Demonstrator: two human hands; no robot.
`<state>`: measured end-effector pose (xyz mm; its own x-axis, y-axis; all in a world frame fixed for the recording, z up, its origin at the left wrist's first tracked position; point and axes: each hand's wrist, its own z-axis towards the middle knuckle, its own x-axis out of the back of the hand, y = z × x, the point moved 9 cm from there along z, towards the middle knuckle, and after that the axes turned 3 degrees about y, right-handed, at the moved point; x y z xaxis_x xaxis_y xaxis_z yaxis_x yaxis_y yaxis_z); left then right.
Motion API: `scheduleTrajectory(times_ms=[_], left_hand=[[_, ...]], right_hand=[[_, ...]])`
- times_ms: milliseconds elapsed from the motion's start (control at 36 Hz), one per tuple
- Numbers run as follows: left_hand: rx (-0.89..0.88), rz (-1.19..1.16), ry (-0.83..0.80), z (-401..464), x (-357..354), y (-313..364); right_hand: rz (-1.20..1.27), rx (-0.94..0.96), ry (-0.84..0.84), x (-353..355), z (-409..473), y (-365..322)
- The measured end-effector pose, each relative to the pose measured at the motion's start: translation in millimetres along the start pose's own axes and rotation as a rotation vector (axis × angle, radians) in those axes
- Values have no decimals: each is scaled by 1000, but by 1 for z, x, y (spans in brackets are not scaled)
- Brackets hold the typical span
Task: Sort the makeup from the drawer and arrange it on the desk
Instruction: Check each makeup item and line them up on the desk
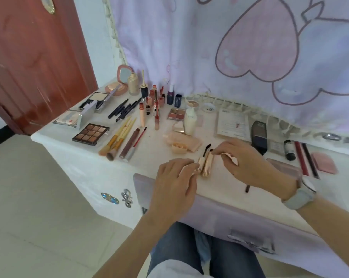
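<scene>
Two gold tubes with dark wand tips point(205, 164) lie side by side on the white desk point(101, 167) near its front edge. My left hand point(175, 181) touches the lower end of the left tube with its fingertips. My right hand point(243, 161) reaches its fingertips to the dark tip of the right tube, fingers bent. Further left lie makeup brushes point(117, 139), a brown eyeshadow palette point(91, 134) and black pencils point(123, 109). Lip tubes and small bottles point(155, 103) stand at the back.
A pink mirror compact point(119, 85) and a foundation bottle point(133, 83) stand at the back left. A dark box point(259, 136), a card point(233, 123), red pencils point(306, 159) and a pink case point(325, 163) lie to the right. A lilac drawer front point(219, 215) sits below the desk edge. A printed cloth point(249, 57) hangs behind.
</scene>
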<state>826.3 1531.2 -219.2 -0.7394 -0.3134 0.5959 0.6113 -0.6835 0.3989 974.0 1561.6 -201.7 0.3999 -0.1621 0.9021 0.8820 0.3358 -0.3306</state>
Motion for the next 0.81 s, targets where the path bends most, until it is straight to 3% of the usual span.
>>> scheduleTrajectory(times_ms=[139, 306, 500, 694, 806], left_hand=[[-48, 64, -30, -8, -32, 19], [166, 241, -65, -21, -36, -10], [267, 342, -141, -27, -41, -20], [255, 337, -155, -27, -40, -19], [232, 301, -185, -24, -37, -23]], right_hand=[[-163, -24, -300, -5, -49, 46], [-593, 170, -411, -13, -68, 62], [-768, 388, -361, -21, -51, 38], [-759, 414, -354, -19, -40, 23], [-537, 422, -50, 15, -22, -17]])
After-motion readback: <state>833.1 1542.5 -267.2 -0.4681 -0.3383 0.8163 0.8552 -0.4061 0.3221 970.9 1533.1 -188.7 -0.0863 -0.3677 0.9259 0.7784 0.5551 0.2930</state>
